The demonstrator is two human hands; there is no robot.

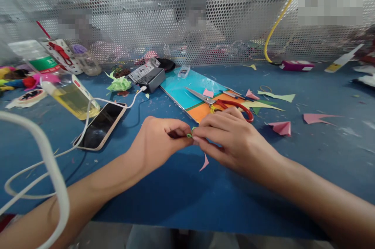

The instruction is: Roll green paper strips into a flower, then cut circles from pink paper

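Fingertip to fingertip, my left hand (161, 135) and my right hand (231, 135) meet over the blue table. Both pinch a small rolled green paper piece (189, 135), mostly hidden by the fingers. Below them lies a thin pink paper scrap (204, 162). Just beyond my right hand rest scissors with red-orange handles (234, 104), their blades pointing left across coloured paper sheets (187, 88) in blue and orange. A folded pink paper piece (281, 128) sits to the right of that hand.
At left a phone (101, 126) lies beside a tilted bottle of yellow liquid (70, 96). A white cable (55, 167) loops over my left forearm and runs to a black box (151, 80). Paper scraps (277, 95) are scattered at right. A perforated metal screen (164, 14) stands behind.
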